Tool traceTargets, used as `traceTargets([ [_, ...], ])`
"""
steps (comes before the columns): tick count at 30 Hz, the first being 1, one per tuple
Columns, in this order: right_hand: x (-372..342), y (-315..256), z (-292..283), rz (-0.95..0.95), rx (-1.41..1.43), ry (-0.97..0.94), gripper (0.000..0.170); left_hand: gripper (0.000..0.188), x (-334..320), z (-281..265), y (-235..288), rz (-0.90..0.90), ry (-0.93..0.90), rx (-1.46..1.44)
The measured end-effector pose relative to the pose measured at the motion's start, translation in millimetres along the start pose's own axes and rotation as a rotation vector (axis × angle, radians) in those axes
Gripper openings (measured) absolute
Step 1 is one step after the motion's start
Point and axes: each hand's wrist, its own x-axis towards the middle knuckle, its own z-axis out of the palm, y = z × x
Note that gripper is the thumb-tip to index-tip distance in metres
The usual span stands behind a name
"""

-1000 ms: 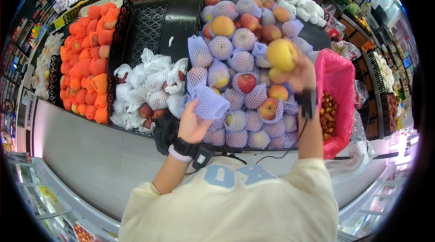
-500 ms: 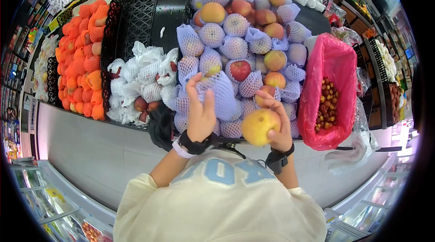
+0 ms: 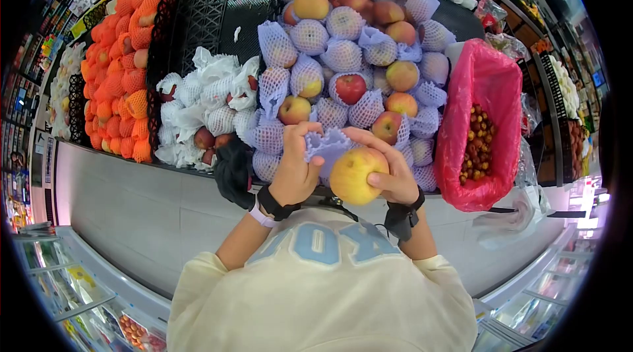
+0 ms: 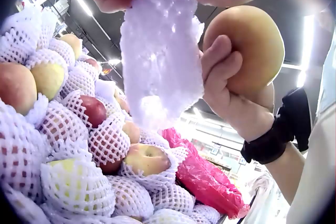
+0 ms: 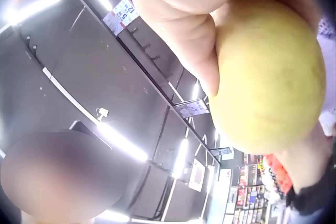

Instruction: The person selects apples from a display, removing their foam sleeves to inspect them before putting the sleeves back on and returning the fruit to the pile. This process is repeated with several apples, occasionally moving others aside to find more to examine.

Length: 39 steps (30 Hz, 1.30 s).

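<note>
In the head view my left hand (image 3: 295, 166) pinches a lavender foam net sleeve (image 3: 328, 147), its scalloped opening spread beside the fruit. In the left wrist view the sleeve (image 4: 160, 61) hangs down flat from the fingers. A yellow apple (image 3: 358, 177) with a faint blush is gripped by my right hand (image 3: 397, 179), the thumb pressed on its near side. The right wrist view has the apple (image 5: 270, 77) filling the right half, bare of netting. Both hands are close together over the front edge of the apple display, and the apple overlaps the sleeve's right side.
Netted and bare apples (image 3: 343, 55) are heaped just beyond the hands. White-wrapped fruit (image 3: 214, 118) and orange-netted fruit (image 3: 122, 81) lie to the left. On the right stands a pink-lined bin (image 3: 455, 147) of small brown fruit. A black bag (image 3: 234, 174) hangs by the left wrist.
The apple has come from over the heap at the right to the front, beside the sleeve. My left hand has turned the sleeve toward it, and the hands have drawn together.
</note>
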Motion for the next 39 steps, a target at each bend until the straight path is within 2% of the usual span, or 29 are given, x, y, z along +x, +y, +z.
traceTargets([
  [3, 6.0, 6.3, 2.4, -0.084, -0.065, -0.003, 0.069, 0.054, -0.9, 1.2, 0.4, 0.07, 0.007, 0.031],
  [7, 3.8, 16.5, 2.4, -0.007, 0.032, 0.068, 0.077, 0.055, -1.1, -0.3, 5.4, 0.09, 0.024, 0.065],
  [9, 2.3, 17.4, -3.8, -0.079, -0.021, 0.052, 0.071, 0.053, 0.0, -12.5, 16.3, 0.006, 0.087, 0.026],
  [11, 0.0, 11.2, -6.1, -0.109, -0.109, 0.02, 0.072, 0.049, 2.3, -27.0, 13.1, -0.306, 0.107, -0.261],
  [12, -0.3, 8.8, -6.1, -0.141, -0.195, -0.013, 0.074, 0.04, 7.5, -33.1, 14.2, -0.242, 0.1, -0.153],
  [13, -0.4, 7.9, -5.2, -0.143, -0.195, -0.012, 0.074, 0.04, 12.8, -35.4, 21.5, -0.241, 0.099, -0.153],
  [15, -1.1, 7.6, -2.9, -0.121, -0.21, -0.039, 0.082, 0.032, 20.6, -38.3, 35.3, -0.231, -0.136, 0.002],
  [16, -1.4, 7.9, -2.4, -0.12, -0.209, -0.039, 0.082, 0.022, 20.3, -37.0, 30.5, -0.218, -0.16, -0.028],
  [17, -1.4, 7.7, -2.6, -0.162, -0.249, -0.059, 0.079, 0.022, 20.1, -37.3, 28.4, -0.219, -0.16, -0.029],
  [19, -3.1, 6.7, -4.9, -0.208, -0.293, -0.08, 0.077, 0.013, 20.4, -38.6, 24.6, -0.6, -0.326, -0.28],
  [20, -5.8, 6.3, -8.0, -0.217, -0.322, -0.08, 0.078, 0.012, 15.2, -31.2, 12.3, -0.541, -0.199, -0.473],
  [21, -8.2, 6.3, -10.5, -0.226, -0.35, -0.08, 0.078, 0.012, 15.3, -28.2, 11.5, -0.537, -0.197, -0.473],
  [22, -10.5, 7.4, -11.4, -0.229, -0.35, -0.082, 0.078, 0.013, 15.6, -25.9, 11.7, -0.491, -0.064, -0.397],
  [23, -13.3, 9.4, -11.3, -0.238, -0.3, 0.034, 0.078, 0.014, 15.2, -23.3, 11.9, -0.444, 0.069, -0.319],
  [24, -15.2, 11.3, -10.5, -0.245, -0.248, 0.149, 0.078, 0.015, 14.4, -18.9, 11.3, -0.422, 0.149, -0.156],
  [25, -16.5, 12.9, -8.8, -0.246, -0.249, 0.145, 0.078, 0.015, 14.7, -16.1, 14.2, -0.421, 0.153, -0.156],
  [27, -18.4, 15.4, -3.6, -0.364, 0.062, 0.272, 0.08, 0.018, 16.6, -9.4, 24.5, -0.134, 0.318, 0.238],
  [28, -18.2, 12.7, 3.5, -0.362, 0.194, 0.234, 0.078, 0.02, 17.7, -2.4, 30.5, -0.132, 0.342, 0.188],
  [29, -15.2, 10.4, 12.1, -0.356, 0.194, 0.241, 0.078, 0.02, 17.3, 3.9, 32.0, -0.138, 0.337, 0.183],
  [31, -3.1, 7.2, 25.0, -0.355, 0.328, 0.043, 0.073, 0.02, 18.3, 11.5, 33.7, -0.171, 0.262, 0.117],
  [32, 0.7, 9.3, 26.0, -0.346, 0.242, 0.04, 0.064, 0.019, 18.0, 10.8, 36.5, -0.212, 0.212, 0.047],
  [33, 1.0, 12.1, 27.0, -0.349, 0.241, 0.04, 0.064, 0.019, 15.7, 11.4, 32.9, -0.21, 0.211, 0.047],
  [35, 1.5, 18.1, 28.1, -0.354, 0.156, 0.095, 0.059, 0.015, 10.4, 10.9, 21.3, -0.478, 0.117, -0.33],
  [36, 1.5, 20.1, 23.9, -0.405, 0.087, 0.095, 0.056, 0.015, 10.7, 7.4, 19.7, -0.478, 0.121, -0.329],
  [37, 0.7, 21.1, 22.6, -0.402, 0.088, 0.093, 0.056, 0.012, 10.7, 3.0, 18.0, -0.494, 0.082, -0.475],
  [38, -0.4, 22.1, 22.0, -0.414, 0.042, 0.153, 0.055, 0.009, 9.8, 0.1, 17.0, -0.509, 0.041, -0.622],
  [39, -1.1, 23.2, 21.7, -0.426, -0.004, 0.214, 0.055, 0.009, 9.2, -2.0, 18.9, -0.512, 0.041, -0.623],
])
